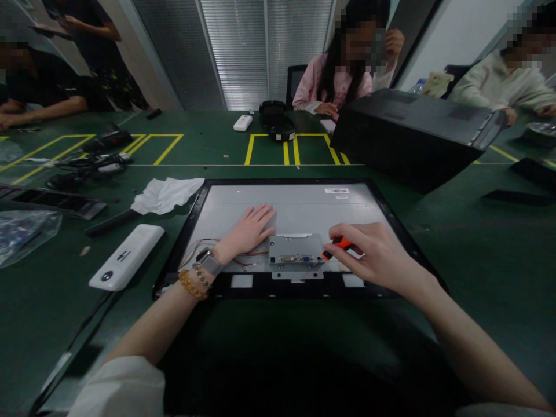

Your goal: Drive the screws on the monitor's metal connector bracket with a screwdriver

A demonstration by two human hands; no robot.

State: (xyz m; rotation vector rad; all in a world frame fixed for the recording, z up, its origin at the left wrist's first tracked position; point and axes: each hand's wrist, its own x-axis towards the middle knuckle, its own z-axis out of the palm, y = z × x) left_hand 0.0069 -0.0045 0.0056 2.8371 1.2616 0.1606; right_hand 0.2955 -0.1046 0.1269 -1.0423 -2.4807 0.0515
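Observation:
A monitor panel [295, 211] with a black frame lies back side up on the green table. Near its front edge sits a metal board cover [289, 248] with a row of video ports. My left hand [249, 233] rests flat on the panel's grey back, fingers spread, just left of that cover. Thin wires [204, 249] run beneath and beside the hand. My right hand [369, 249] is closed around an orange and black screwdriver [339, 246]. The screwdriver's tip points at the cover's right side, by the blue port; exact contact is too small to make out.
Left of the panel are a white power bank [128, 258] with a cable, a crumpled tissue [167, 195] and a plastic bag [26, 234]. A large black case [403, 136] stands tilted at the back right. Across the table sit other people, one in a pink top [313, 87].

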